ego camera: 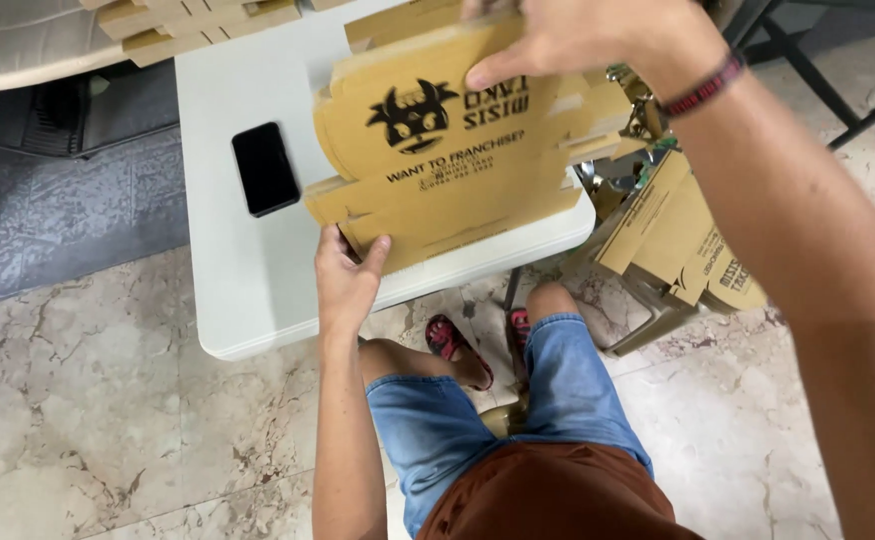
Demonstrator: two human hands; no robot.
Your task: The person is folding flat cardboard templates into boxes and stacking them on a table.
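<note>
A flat, unfolded brown cardboard box blank (448, 150) with black printing lies on the white table (248, 280), its near edge overhanging the table's front. My left hand (346, 275) pinches the blank's near left corner, thumb on top. My right hand (583, 35) reaches over from the right and presses its fingers on the blank's far edge; a red and black wristband sits on that wrist.
A black phone (265, 168) lies face up on the table left of the blank. More cardboard blanks (193, 22) are stacked at the far edge. Folded boxes (683, 240) fill a bin on the right. Marble floor and my knees are below.
</note>
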